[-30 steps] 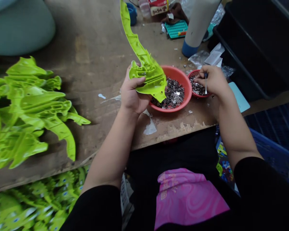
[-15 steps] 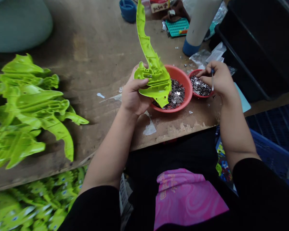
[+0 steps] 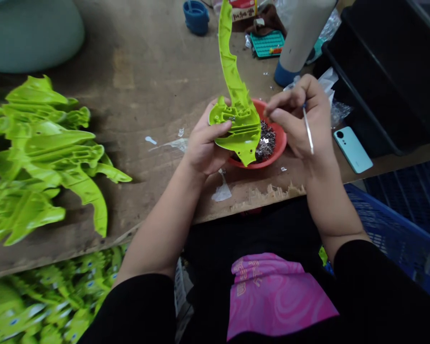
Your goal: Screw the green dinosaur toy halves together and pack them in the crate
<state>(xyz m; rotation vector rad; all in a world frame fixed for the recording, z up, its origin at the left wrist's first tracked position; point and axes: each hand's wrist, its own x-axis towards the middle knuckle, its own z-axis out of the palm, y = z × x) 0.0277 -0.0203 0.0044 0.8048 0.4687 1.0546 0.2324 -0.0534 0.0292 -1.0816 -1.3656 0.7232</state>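
Observation:
My left hand (image 3: 209, 141) grips a lime-green plastic shell piece (image 3: 240, 129) with a long curved arm, its ribbed inner side facing up and the thumb on its edge. A small metal part (image 3: 231, 118) sits in it near my thumb. My right hand (image 3: 306, 117) is beside the shell, thumb and forefinger pinched together; whatever is between the tips is too small to make out. A thin metal rod with a blue end (image 3: 308, 131) is tucked in that hand. Under the shell stands a red bowl (image 3: 281, 143) of small metal pieces (image 3: 267, 143).
More lime-green shells (image 3: 57, 148) are piled at the left, others (image 3: 50, 301) below the table edge. A phone (image 3: 353, 149), a white bottle with a blue end (image 3: 301, 43), a black bin (image 3: 387, 71), a blue cup (image 3: 196, 18) and a teal tray (image 3: 267, 44) stand around.
My right hand has left the small red basket of metal pieces and moved left to the shell, now hiding the basket. The phone has come into fuller view. My left hand still holds the shell.

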